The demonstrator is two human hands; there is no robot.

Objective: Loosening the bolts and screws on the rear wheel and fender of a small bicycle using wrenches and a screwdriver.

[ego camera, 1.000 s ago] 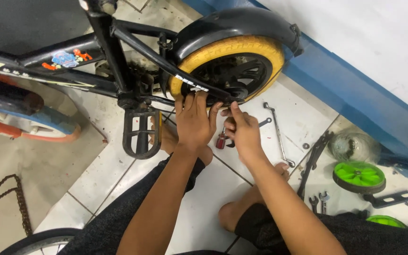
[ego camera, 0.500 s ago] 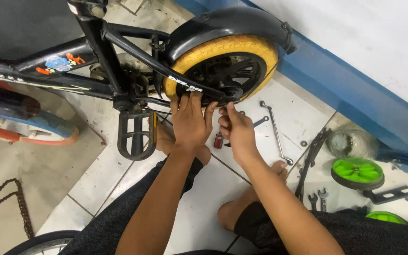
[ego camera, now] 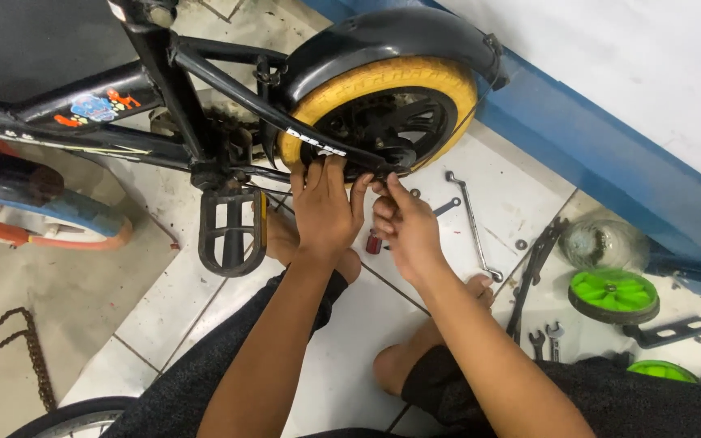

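A small black children's bicycle stands before me, its rear wheel point(ego camera: 383, 122) having a yellow tyre and a black mudguard point(ego camera: 383, 40). My left hand point(ego camera: 324, 207) lies flat with fingers spread against the lower frame stay point(ego camera: 318, 134) beside the wheel hub. My right hand point(ego camera: 406, 223) is next to it, fingertips pinched at the axle area near the hub; what they pinch is too small to tell. A black pedal point(ego camera: 230, 227) hangs left of my left hand.
On the tiled floor lie a long spanner point(ego camera: 472, 223), a smaller spanner point(ego camera: 446, 207), a small red object point(ego camera: 373, 242), green training wheels point(ego camera: 614, 294), black brackets point(ego camera: 671, 331) and a glass jar point(ego camera: 602, 242). A chain point(ego camera: 30, 357) lies at left. A blue wall base runs at right.
The view has shifted slightly, so the bicycle sits a little more to the left and higher. Both hands stay at the rear hub, fingers adjusting a little.
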